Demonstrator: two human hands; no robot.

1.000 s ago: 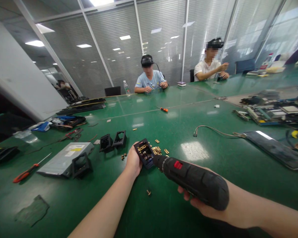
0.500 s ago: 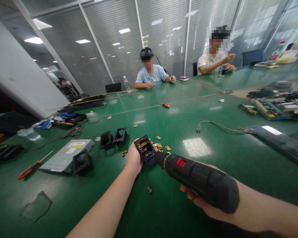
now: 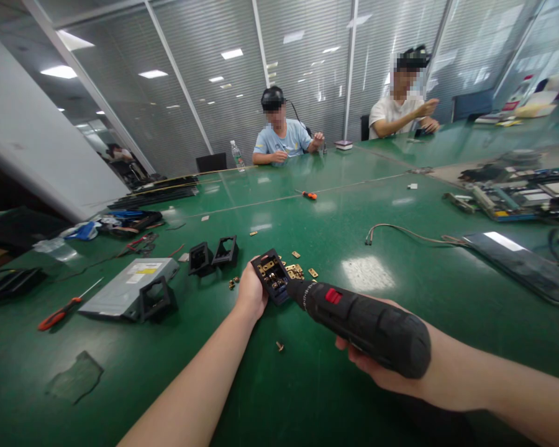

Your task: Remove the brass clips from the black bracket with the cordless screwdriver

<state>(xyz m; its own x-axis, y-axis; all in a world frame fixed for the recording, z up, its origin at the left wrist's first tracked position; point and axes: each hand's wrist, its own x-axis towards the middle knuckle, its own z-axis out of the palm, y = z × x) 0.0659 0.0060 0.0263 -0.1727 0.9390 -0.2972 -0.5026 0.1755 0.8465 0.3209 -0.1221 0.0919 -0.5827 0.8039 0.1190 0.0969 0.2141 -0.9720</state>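
Observation:
My left hand [image 3: 252, 290] grips a small black plastic housing [image 3: 271, 276] by its left side, with brass plates and screws showing inside it. In my right hand [image 3: 372, 366] is a black cordless drill [image 3: 363, 323] with a red switch on top. The drill's chuck end meets the lower right part of the housing; its bit is hidden from view. Small brass plates [image 3: 295, 271] lie scattered just behind the housing. To its left are several brass screws [image 3: 233, 283], and a single screw [image 3: 280, 346] lies nearer me.
Empty black housings [image 3: 199, 259] and a silver disc drive [image 3: 125, 288] stand left, beside an orange screwdriver [image 3: 60, 315]. A second screwdriver [image 3: 309, 195] lies farther back. A flat black panel with wires [image 3: 517, 264] is at right. Two people sit across the green table.
The drill and my right hand have shifted slightly left and up in view. My left hand still holds the housing, and the drill's front end stays against it.

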